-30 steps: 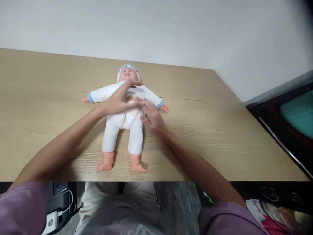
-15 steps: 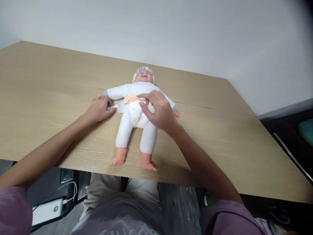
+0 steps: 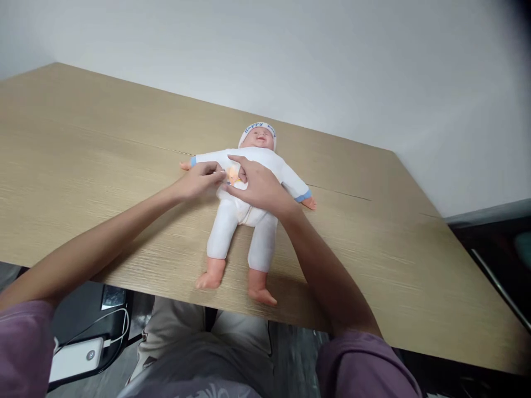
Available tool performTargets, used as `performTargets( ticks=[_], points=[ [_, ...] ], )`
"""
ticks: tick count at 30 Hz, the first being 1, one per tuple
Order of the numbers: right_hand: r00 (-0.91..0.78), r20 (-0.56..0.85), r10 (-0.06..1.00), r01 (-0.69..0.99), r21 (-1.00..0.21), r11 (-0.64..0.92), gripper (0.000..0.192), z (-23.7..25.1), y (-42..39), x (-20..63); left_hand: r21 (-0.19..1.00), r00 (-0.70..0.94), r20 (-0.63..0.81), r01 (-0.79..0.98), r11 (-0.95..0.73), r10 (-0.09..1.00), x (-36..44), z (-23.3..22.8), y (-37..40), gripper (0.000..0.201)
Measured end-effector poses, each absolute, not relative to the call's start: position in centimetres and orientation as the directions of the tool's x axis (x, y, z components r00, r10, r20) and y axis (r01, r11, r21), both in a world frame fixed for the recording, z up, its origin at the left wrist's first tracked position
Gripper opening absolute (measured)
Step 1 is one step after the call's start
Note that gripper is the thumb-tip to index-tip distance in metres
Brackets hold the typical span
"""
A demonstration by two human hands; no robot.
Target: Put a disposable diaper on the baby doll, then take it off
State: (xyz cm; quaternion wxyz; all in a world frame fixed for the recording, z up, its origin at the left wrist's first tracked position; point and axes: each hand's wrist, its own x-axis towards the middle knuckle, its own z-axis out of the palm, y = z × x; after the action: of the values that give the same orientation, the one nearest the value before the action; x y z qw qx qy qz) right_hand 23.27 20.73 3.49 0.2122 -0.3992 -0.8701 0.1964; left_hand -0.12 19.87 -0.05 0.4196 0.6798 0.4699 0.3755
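Observation:
A baby doll (image 3: pixel 263 158) in white clothes and a lettered white cap lies on its back, feet towards me. Around its hips is a white diaper (image 3: pixel 233 176) with an orange print at the waist. My left hand (image 3: pixel 198 181) is at the diaper's left side, thumb and fingers pinched on its side tab, which they mostly hide. Across the diaper's front rests my right hand (image 3: pixel 262 189), thumb and index finger spread apart around the print. Its palm and other fingers cover the rest of the waistband.
The doll lies on a wooden table (image 3: pixel 124 124), its feet close to the front edge (image 3: pixel 232 309). A pale wall (image 3: pixel 249 55) stands behind. Below the table at left, a white power bank (image 3: pixel 77 358) with a cable lies on a black seat (image 3: pixel 78 315).
My left hand has brought the diaper's side tab inward to the front of the waist. My right hand has shifted slightly left over the diaper. The view has shifted a little.

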Motion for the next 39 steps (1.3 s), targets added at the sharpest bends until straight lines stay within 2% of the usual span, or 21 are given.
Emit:
performTargets(
  ticks=[3,6,9,12,17,22,25,28,32,34,36,39],
  points=[
    [-0.589,0.192,0.785,0.592,-0.558,0.581,0.077,3.7,20.9,23.3,0.930,0.358,0.144,0.270,-0.250,0.923,2.5,0.6,20.5,0.031],
    [-0.582,0.186,0.792,0.572,-0.599,0.561,0.073,3.8,21.1,23.3,0.898,0.418,0.261,0.224,-0.378,0.870,3.8,0.5,21.4,0.038],
    [-0.561,0.158,0.813,0.581,-0.624,0.522,0.068,3.8,21.3,23.5,0.908,0.338,0.334,0.135,-0.397,0.880,3.6,-0.6,22.3,0.040],
    [-0.541,0.151,0.827,0.579,-0.647,0.497,0.064,3.6,21.5,23.6,0.946,0.198,0.308,0.040,-0.322,0.931,2.8,-2.2,22.9,0.050],
    [-0.541,0.229,0.809,0.519,-0.666,0.535,0.060,2.7,22.2,23.8,0.930,0.228,0.244,0.220,-0.293,0.943,2.0,-3.9,22.9,0.059],
    [-0.528,0.253,0.811,0.513,-0.666,0.542,0.055,2.3,22.7,24.2,0.947,0.251,0.213,0.183,-0.263,0.944,2.2,-4.3,23.2,0.063],
    [-0.516,0.281,0.809,0.502,-0.666,0.552,0.050,2.3,22.9,24.2,0.911,0.216,0.275,0.253,-0.325,0.937,2.3,-4.6,23.5,0.056],
    [-0.470,0.332,0.818,0.534,-0.631,0.563,0.042,2.3,23.0,24.0,0.851,0.091,0.346,0.388,-0.353,0.934,2.6,-4.7,22.9,0.040],
    [-0.388,0.467,0.795,0.561,-0.564,0.606,0.024,2.7,21.1,24.0,0.769,-0.058,0.512,0.475,-0.427,0.857,3.1,-3.3,19.4,0.029],
    [-0.343,0.556,0.757,0.507,-0.569,0.647,0.018,2.9,18.8,24.5,0.698,0.018,0.596,0.483,-0.529,0.803,3.1,-2.1,16.7,0.029],
    [-0.350,0.607,0.714,0.422,-0.578,0.698,0.015,2.7,15.8,25.4,0.614,0.236,0.611,0.462,-0.641,0.755,3.0,-1.3,14.1,0.029],
    [-0.519,0.527,0.673,0.337,-0.597,0.728,0.011,1.4,11.7,27.5,0.499,0.592,0.451,0.452,-0.739,0.667,2.5,-1.0,11.5,0.029]
  ],
)
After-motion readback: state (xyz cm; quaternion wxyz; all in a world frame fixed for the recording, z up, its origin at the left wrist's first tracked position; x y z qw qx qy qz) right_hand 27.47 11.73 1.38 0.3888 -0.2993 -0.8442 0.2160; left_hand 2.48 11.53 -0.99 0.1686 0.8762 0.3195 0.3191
